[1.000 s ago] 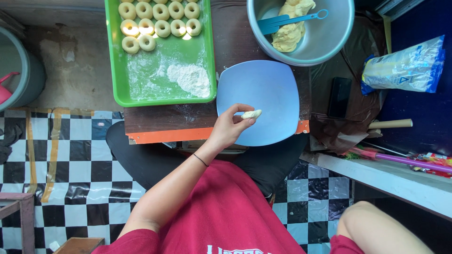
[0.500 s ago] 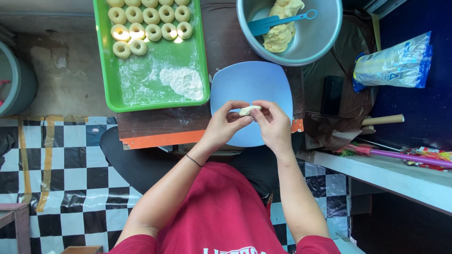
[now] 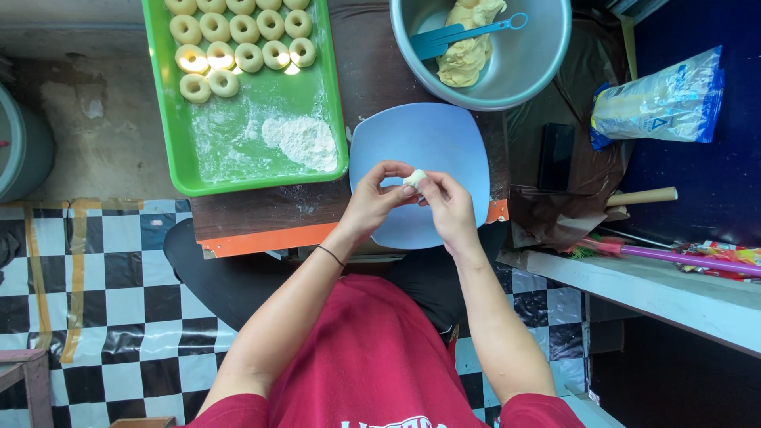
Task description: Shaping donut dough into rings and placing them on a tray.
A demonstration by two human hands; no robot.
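Pinching dough piece (image 3: 414, 177) between fingers (image 3: 396, 171)

- Our left grip (image 3: 379, 194) and right grip (image 3: 448, 208) pinch a small dough piece (image 3: 414, 177) between their fingertips, above the blue plate (image 3: 432, 135).
- Beyond the grips sits a metal bowl (image 3: 539, 59) of dough with a blue spatula (image 3: 460, 32).
- Left of them, a green tray (image 3: 238, 150) on the bench (image 3: 372, 79) holds dough rings (image 3: 238, 36) and flour (image 3: 301, 141).
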